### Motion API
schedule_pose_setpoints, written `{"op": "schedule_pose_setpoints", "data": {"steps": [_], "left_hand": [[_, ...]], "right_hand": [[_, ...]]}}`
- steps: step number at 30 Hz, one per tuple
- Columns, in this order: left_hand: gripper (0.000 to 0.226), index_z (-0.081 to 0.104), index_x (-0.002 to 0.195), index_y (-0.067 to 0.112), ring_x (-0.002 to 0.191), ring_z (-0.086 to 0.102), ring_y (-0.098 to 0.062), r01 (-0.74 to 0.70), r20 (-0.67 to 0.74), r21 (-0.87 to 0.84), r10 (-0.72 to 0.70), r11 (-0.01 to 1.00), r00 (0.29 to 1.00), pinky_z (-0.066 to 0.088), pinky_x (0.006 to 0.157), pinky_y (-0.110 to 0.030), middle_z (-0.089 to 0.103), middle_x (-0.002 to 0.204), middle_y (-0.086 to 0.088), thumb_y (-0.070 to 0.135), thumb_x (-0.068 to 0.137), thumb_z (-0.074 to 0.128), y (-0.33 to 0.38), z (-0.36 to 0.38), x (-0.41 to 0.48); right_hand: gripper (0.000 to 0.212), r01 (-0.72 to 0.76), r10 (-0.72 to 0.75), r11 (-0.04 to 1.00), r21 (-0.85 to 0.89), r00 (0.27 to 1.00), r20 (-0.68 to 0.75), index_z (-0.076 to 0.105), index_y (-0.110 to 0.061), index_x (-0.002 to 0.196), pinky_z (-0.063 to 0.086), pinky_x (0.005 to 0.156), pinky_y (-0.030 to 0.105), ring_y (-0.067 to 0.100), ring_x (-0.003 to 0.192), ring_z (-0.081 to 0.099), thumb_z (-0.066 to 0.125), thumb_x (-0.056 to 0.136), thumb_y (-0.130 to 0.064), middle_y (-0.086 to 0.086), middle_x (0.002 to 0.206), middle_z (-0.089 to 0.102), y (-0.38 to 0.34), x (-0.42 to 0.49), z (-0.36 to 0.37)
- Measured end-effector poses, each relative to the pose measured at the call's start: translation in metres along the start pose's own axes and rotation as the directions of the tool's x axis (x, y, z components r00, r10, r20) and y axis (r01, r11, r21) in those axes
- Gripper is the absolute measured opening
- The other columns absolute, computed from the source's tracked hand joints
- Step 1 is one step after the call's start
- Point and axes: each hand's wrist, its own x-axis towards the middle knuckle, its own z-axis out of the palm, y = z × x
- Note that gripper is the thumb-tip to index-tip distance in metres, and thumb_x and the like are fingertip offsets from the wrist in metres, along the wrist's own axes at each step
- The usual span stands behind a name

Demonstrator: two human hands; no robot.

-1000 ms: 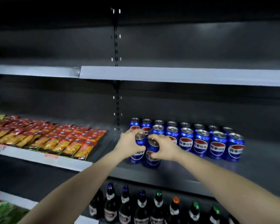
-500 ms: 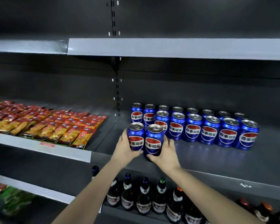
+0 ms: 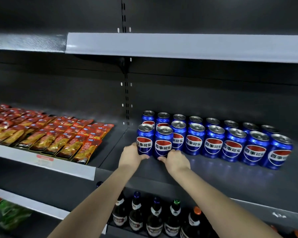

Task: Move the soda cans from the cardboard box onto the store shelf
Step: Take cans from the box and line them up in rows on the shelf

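Observation:
Two blue soda cans stand side by side at the left front of the dark store shelf (image 3: 230, 182). My left hand (image 3: 131, 156) wraps the lower part of the left can (image 3: 144, 141). My right hand (image 3: 176, 160) holds the base of the right can (image 3: 163, 143). Both cans rest upright on the shelf, touching the two rows of matching cans (image 3: 232, 145) that run behind them and off to the right. The cardboard box is out of view.
Red and yellow snack packets (image 3: 50, 134) fill the neighbouring shelf on the left. Glass bottles (image 3: 155, 219) stand on the shelf below my arms. A grey upper shelf (image 3: 179, 47) hangs overhead. Bare shelf surface lies in front of the can rows on the right.
The two cans went from being held by their upper halves to standing on the shelf against the rows. My hands slid down to their bases.

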Motion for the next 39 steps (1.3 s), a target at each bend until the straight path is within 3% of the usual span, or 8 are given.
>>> {"op": "schedule_pose_setpoints", "data": {"steps": [7, 15, 23, 29, 31, 33, 35, 39], "left_hand": [[0.06, 0.048, 0.131, 0.012, 0.114, 0.055, -0.026, 0.004, -0.067, 0.137, 0.006, 0.991, 0.998, 0.048, 0.092, -0.034, 0.059, 0.122, -0.011, 0.041, 0.083, 0.069, -0.002, 0.014, 0.025], [0.076, 0.009, 0.152, 0.009, 0.132, 0.034, -0.029, 0.035, -0.083, 0.278, -0.012, 0.96, 0.996, 0.032, 0.108, -0.035, 0.036, 0.144, -0.015, 0.045, 0.096, 0.045, -0.008, 0.021, 0.032], [0.076, 0.008, 0.151, 0.005, 0.134, 0.032, -0.033, 0.008, -0.071, 0.327, 0.016, 0.945, 0.997, 0.029, 0.109, -0.038, 0.032, 0.146, -0.019, 0.044, 0.097, 0.043, -0.012, 0.025, 0.034], [0.074, 0.008, 0.15, 0.003, 0.134, 0.031, -0.034, -0.012, -0.079, 0.333, 0.041, 0.943, 0.996, 0.029, 0.109, -0.04, 0.031, 0.146, -0.02, 0.042, 0.098, 0.043, -0.014, 0.027, 0.036], [0.074, 0.009, 0.151, 0.003, 0.133, 0.031, -0.035, -0.016, -0.077, 0.331, 0.044, 0.944, 0.996, 0.03, 0.108, -0.039, 0.032, 0.146, -0.02, 0.041, 0.098, 0.043, -0.015, 0.027, 0.037], [0.073, 0.01, 0.151, 0.004, 0.132, 0.032, -0.035, -0.021, -0.083, 0.323, 0.05, 0.946, 0.995, 0.03, 0.107, -0.04, 0.033, 0.144, -0.02, 0.04, 0.097, 0.045, -0.016, 0.027, 0.037], [0.072, 0.012, 0.151, 0.006, 0.131, 0.033, -0.036, -0.026, -0.086, 0.299, 0.054, 0.954, 0.995, 0.03, 0.106, -0.041, 0.034, 0.143, -0.02, 0.04, 0.097, 0.046, -0.016, 0.026, 0.038], [0.069, 0.013, 0.151, 0.007, 0.128, 0.034, -0.037, -0.039, -0.085, 0.31, 0.069, 0.95, 0.994, 0.03, 0.105, -0.041, 0.036, 0.144, -0.018, 0.039, 0.098, 0.043, -0.016, 0.026, 0.037]], "right_hand": [[0.057, 0.058, -0.069, 0.965, -0.255, 0.997, -0.033, 0.062, -0.01, 0.111, 0.04, 0.073, 0.032, 0.027, 0.106, 0.06, 0.026, 0.099, -0.053, 0.009, 0.114, 0.064, 0.002, 0.013, 0.006], [0.055, -0.05, 0.049, 0.979, -0.198, 0.999, -0.007, 0.063, -0.012, 0.089, 0.042, 0.067, 0.031, 0.025, 0.091, 0.062, 0.03, 0.098, -0.055, 0.006, 0.098, 0.066, -0.006, 0.033, 0.0], [0.055, -0.063, 0.055, 0.979, -0.192, 0.997, -0.049, 0.054, -0.014, 0.081, 0.039, 0.067, 0.031, 0.024, 0.088, 0.059, 0.034, 0.092, -0.064, 0.005, 0.096, 0.064, -0.008, 0.039, 0.002], [0.057, 0.012, -0.024, 0.989, -0.144, 0.996, -0.086, 0.048, -0.014, 0.063, 0.039, 0.059, 0.029, 0.023, 0.074, 0.058, 0.037, 0.091, -0.063, 0.001, 0.069, 0.052, -0.007, 0.028, 0.001], [0.042, 0.16, -0.19, 0.981, -0.113, 0.916, -0.354, 0.054, -0.013, 0.068, 0.036, 0.054, 0.028, 0.027, 0.075, 0.062, 0.046, 0.093, -0.046, 0.002, 0.073, 0.056, -0.007, 0.021, 0.003], [0.019, 0.344, -0.378, 0.921, -0.181, 0.689, -0.618, 0.062, -0.013, 0.081, 0.042, 0.051, 0.029, 0.028, 0.078, 0.063, 0.061, 0.085, -0.031, 0.005, 0.085, 0.063, -0.016, 0.015, 0.004], [0.028, 0.416, -0.443, 0.882, -0.219, 0.577, -0.687, 0.063, -0.012, 0.104, 0.053, 0.069, 0.04, 0.032, 0.099, 0.06, 0.067, 0.078, -0.024, 0.01, 0.109, 0.063, -0.031, 0.021, 0.001], [0.071, 0.327, -0.392, 0.919, -0.219, 0.818, -0.421, 0.027, -0.012, 0.148, 0.012, 0.118, 0.049, 0.036, 0.144, 0.017, 0.058, 0.085, -0.025, 0.017, 0.155, 0.021, -0.051, 0.038, -0.018]]}}
